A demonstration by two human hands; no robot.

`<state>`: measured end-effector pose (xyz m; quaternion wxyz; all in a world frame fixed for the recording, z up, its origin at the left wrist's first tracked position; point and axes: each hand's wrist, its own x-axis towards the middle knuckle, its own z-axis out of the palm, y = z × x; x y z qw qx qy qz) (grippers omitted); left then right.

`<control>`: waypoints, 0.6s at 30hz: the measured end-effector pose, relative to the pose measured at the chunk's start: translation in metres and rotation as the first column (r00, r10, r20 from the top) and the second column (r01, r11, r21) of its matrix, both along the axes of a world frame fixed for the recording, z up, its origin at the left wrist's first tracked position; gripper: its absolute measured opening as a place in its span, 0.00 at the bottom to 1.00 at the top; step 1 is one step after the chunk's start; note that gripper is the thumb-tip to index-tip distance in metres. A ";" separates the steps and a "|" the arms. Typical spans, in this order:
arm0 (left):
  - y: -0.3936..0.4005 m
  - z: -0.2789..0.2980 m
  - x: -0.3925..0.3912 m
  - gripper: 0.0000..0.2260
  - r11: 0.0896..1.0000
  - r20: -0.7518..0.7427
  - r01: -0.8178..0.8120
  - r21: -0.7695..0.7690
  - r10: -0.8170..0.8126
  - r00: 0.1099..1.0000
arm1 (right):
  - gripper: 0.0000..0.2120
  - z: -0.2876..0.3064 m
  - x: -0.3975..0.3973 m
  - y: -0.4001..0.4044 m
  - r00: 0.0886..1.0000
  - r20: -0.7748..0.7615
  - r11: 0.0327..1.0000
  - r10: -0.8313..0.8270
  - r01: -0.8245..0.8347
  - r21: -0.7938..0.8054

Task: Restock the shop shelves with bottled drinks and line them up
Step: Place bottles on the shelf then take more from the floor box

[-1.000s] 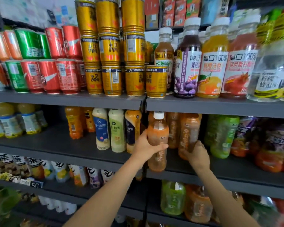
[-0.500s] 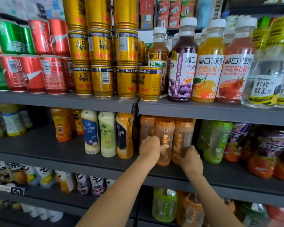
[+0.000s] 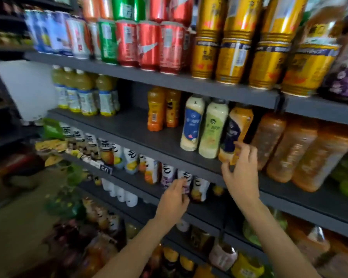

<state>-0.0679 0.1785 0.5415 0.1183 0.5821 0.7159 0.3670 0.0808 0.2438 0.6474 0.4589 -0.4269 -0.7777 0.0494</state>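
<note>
My left hand point(image 3: 172, 203) hangs in front of the lower shelf point(image 3: 149, 194), fingers loosely curled and holding nothing. My right hand point(image 3: 239, 173) reaches the middle shelf point(image 3: 145, 135), fingertips touching the orange bottle point(image 3: 236, 129) beside the green bottle point(image 3: 213, 129); blur hides the grip. Gold cans point(image 3: 233, 59) stand above.
</note>
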 end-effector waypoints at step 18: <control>-0.510 -0.206 -0.393 0.10 0.363 -0.029 -0.470 -0.805 0.767 0.641 | 0.16 -0.281 -0.435 -0.279 0.168 0.465 0.483 0.869 -0.084 -0.872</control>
